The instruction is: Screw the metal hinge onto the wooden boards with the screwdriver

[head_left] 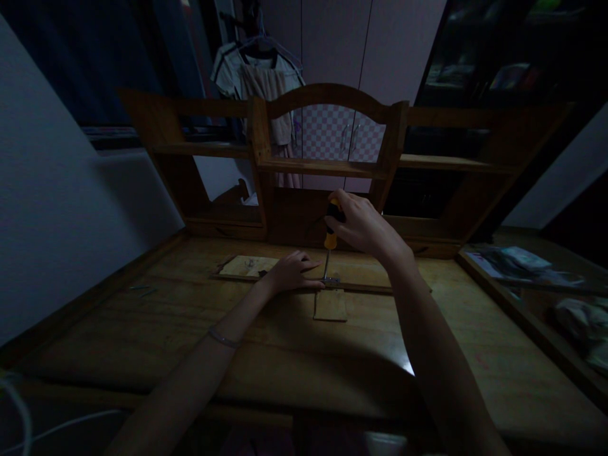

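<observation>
Hands apart, working close: right hand (357,221) wrapped round a yellow-and-black screwdriver (330,239), nearly upright at mid-counter (156,329); left hand (291,273) laid low, fingers spread, clamped on nothing, fingertips beside the tip. Clock centre = the small metal plate (334,280) under the tip. Square wooden board (331,307) at 6 o'clock, close to the plate; can't tell if it's joined. Long wooden plank (370,278) runs 9 to 3. Screw head too small to make out.

Risks, my read: tip could skid off the slick metal if the shaft leans or pressure goes sideways, and the left fingers at 9 are right in its path. Square board has no hand on it, so it could swivel and spoil the alignment. Plank looks loose on smooth wood; uneven pressing may slide it. Dim light plus hand shadow makes a mis-seated tip likelier. Farther off, at 12, wooden hutch (327,167), then wardrobe (332,57); neither in the way.
</observation>
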`<action>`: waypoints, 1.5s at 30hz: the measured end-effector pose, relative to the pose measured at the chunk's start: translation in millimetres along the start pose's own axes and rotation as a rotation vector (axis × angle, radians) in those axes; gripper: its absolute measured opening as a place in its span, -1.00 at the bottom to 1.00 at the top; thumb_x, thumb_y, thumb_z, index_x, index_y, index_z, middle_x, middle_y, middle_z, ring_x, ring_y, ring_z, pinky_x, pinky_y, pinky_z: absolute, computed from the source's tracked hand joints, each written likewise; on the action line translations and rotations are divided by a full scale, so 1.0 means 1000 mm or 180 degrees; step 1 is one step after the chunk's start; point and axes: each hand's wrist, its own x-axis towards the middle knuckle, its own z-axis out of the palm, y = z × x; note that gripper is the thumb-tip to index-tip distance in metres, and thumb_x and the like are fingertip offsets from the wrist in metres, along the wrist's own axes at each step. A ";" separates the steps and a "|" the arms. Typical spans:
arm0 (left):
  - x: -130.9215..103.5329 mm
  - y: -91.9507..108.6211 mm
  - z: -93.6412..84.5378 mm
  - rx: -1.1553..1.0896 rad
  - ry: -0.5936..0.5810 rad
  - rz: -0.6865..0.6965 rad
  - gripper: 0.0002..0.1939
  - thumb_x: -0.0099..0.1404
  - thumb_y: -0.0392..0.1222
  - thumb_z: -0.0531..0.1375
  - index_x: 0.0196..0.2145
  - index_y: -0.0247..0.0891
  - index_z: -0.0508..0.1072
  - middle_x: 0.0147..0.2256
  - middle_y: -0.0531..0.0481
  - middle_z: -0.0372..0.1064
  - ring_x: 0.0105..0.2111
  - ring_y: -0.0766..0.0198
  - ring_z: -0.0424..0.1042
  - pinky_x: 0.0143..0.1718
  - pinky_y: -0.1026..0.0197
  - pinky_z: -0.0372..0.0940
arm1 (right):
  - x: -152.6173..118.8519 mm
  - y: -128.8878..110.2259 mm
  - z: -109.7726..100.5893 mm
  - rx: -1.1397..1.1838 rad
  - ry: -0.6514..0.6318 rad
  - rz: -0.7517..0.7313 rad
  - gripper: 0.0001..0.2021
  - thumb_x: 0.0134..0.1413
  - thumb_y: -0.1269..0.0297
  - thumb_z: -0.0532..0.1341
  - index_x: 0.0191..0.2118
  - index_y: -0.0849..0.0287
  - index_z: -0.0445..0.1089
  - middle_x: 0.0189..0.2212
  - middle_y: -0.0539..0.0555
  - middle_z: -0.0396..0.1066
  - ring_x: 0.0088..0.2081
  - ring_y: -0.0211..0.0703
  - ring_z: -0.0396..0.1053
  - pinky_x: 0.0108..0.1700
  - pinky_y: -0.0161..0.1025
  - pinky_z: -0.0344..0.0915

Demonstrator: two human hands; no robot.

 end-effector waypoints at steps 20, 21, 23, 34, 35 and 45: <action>0.002 -0.002 0.000 -0.0003 -0.0188 -0.0123 -0.17 0.12 0.50 0.11 0.12 -0.13 0.45 -0.11 -0.16 0.35 -0.10 0.10 0.35 -0.05 0.14 0.23 | 0.001 0.012 -0.003 0.0343 0.0192 -0.0152 -0.72 0.14 0.43 0.24 -0.02 0.25 0.28 -0.23 0.11 0.38 -0.22 -0.06 0.34 -0.18 -0.22 0.20; 0.001 -0.001 -0.001 -0.0021 -0.0201 -0.0126 -0.17 0.11 0.50 0.11 0.13 -0.13 0.44 -0.11 -0.16 0.35 -0.10 0.10 0.35 -0.05 0.14 0.23 | 0.001 0.013 -0.003 0.0355 0.0238 -0.0145 -0.71 0.13 0.41 0.24 -0.02 0.25 0.27 -0.23 0.11 0.37 -0.23 -0.06 0.34 -0.19 -0.22 0.20; 0.001 0.000 -0.003 -0.0062 -0.0230 -0.0124 -0.17 0.11 0.49 0.12 0.14 -0.13 0.43 -0.10 -0.15 0.35 -0.08 0.09 0.34 -0.04 0.15 0.22 | 0.000 0.015 -0.005 0.0378 0.0296 -0.0119 -0.69 0.13 0.38 0.25 -0.01 0.24 0.25 -0.26 0.09 0.36 -0.25 -0.06 0.33 -0.23 -0.23 0.20; 0.000 -0.008 0.002 -0.0135 -0.0211 -0.0150 -0.19 0.12 0.47 0.15 0.16 -0.09 0.41 -0.07 -0.12 0.34 -0.09 0.11 0.33 -0.06 0.15 0.21 | -0.009 0.013 -0.028 -0.0393 0.0171 0.0095 -0.83 0.15 0.39 0.21 -0.15 0.22 0.23 -0.24 0.16 0.36 -0.22 0.01 0.33 -0.20 -0.18 0.17; 0.000 -0.008 0.002 -0.0133 -0.0191 -0.0135 -0.19 0.11 0.47 0.15 0.16 -0.09 0.41 -0.08 -0.12 0.34 -0.10 0.11 0.33 -0.06 0.15 0.21 | -0.010 0.012 -0.029 -0.0415 0.0152 0.0089 -0.83 0.17 0.38 0.21 -0.15 0.23 0.23 -0.24 0.16 0.36 -0.20 0.02 0.33 -0.20 -0.18 0.18; 0.000 -0.003 -0.003 -0.0145 -0.0171 -0.0057 -0.19 0.13 0.46 0.14 0.17 -0.10 0.40 -0.08 -0.13 0.35 -0.07 0.10 0.32 -0.05 0.13 0.21 | -0.007 0.002 -0.019 -0.0555 -0.0081 0.0070 -0.84 0.20 0.38 0.20 -0.13 0.25 0.22 -0.22 0.17 0.36 -0.18 0.02 0.33 -0.20 -0.18 0.20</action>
